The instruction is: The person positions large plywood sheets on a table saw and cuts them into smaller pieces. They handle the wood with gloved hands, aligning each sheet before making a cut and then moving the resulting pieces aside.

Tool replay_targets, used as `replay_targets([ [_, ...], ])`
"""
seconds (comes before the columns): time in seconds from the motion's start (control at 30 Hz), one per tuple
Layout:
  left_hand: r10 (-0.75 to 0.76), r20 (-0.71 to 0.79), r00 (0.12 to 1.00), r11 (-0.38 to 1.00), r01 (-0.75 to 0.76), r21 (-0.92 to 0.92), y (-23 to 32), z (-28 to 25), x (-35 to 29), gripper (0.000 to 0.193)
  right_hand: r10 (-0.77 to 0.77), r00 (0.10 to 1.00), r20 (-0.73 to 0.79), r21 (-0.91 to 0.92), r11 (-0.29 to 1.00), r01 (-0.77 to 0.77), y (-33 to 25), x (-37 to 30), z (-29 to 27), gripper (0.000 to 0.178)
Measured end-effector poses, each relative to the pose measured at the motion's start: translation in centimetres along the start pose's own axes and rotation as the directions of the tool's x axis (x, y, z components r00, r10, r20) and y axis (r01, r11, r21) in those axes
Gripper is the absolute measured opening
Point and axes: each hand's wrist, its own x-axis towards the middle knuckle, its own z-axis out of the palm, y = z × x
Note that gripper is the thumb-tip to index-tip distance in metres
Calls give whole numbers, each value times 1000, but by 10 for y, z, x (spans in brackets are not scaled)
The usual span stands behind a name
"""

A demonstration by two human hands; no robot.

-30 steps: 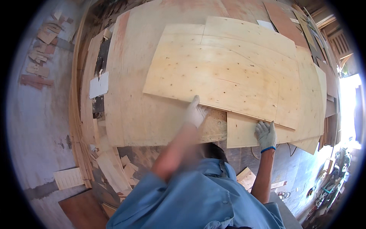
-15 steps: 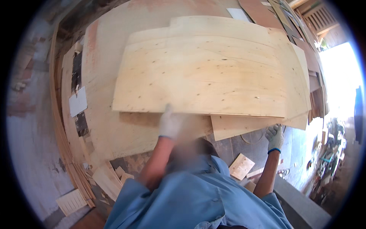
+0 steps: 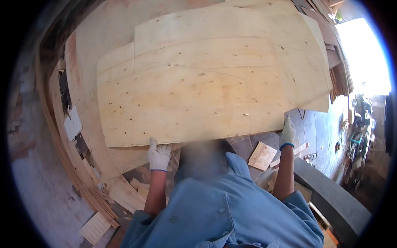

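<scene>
A pale plywood sheet [image 3: 194, 95] with dark knots and faint pencil-like lines lies in front of me, on top of other plywood sheets [image 3: 304, 49]. At its near edge, left of the middle, my left hand [image 3: 159, 156] in a white glove grips it, thumb on top and fingers underneath. My right hand [image 3: 287, 134], gloved too, closes on the near right corner, its thumb pointing up along the edge. Fingers below the sheet are hidden.
A stack of brown boards [image 3: 340, 78] leans at the far right. On the floor near me lie a small wooden board [image 3: 262, 156] and offcuts [image 3: 126, 194]. A grey beam [image 3: 331, 198] runs at the lower right, below cluttered tools [image 3: 357, 142]. A white flat piece [image 3: 73, 124] lies at left.
The top plywood sheet has shifted left and towards me. My left hand has moved left along its near edge. My right hand has come up to the sheet's right corner.
</scene>
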Motion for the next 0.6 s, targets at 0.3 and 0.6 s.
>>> replay_targets([
  [0.3, -22, -25, 999, 1000, 22, 18, -3, -15, 14, 43, 10, 983, 181, -161, 987, 19, -28, 14, 8, 53],
  [0.6, 76, 66, 995, 996, -73, -49, -8, -32, 22, 32, -72, 976, 207, -452, 877, 161, -31, 27, 0, 56],
])
